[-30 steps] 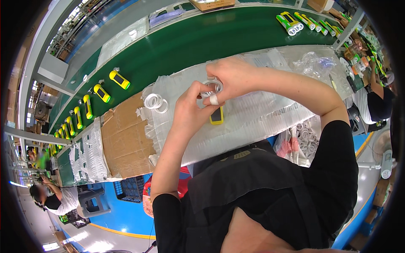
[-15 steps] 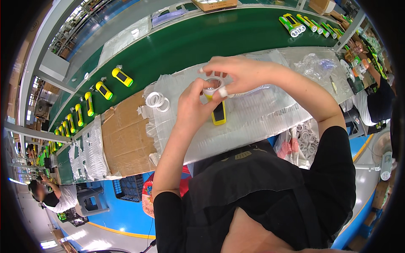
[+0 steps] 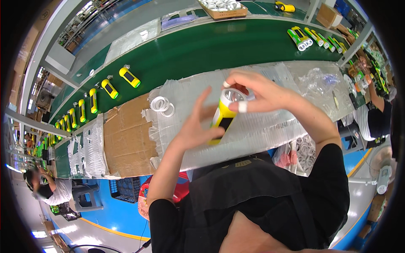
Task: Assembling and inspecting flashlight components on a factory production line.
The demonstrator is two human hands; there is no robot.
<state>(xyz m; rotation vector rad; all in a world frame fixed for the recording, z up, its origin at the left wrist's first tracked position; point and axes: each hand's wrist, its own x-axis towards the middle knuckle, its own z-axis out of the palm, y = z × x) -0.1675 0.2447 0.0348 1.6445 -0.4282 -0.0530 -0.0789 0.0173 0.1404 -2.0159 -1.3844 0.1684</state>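
A yellow flashlight [image 3: 220, 114] with a dark panel on its side and a white ring round its clear lens tilts over the plastic-covered bench [image 3: 270, 128], lens end up. My right hand [image 3: 265, 93], white tape on its fingertips, grips it by the ringed head. Beside the body is my left hand [image 3: 190, 130], fingers spread and slightly blurred. Its thumb lies at the lower part of the flashlight; whether it touches cannot be made out. Several loose white rings [image 3: 159, 104] lie to the left on the bench.
Yellow flashlights [image 3: 109, 88] stand spaced along the green conveyor belt [image 3: 177, 50] at left; green-and-yellow ones [image 3: 300, 40] lie far right. A cardboard box [image 3: 223, 13] of white parts is beyond the belt. Clear plastic bags [image 3: 318, 80] lie on the bench's right. Co-workers sit at both sides.
The flashlight has been lifted and tilted in my right hand, its dark panel now showing beside the left hand. My left hand has come off the head, its fingers opening.
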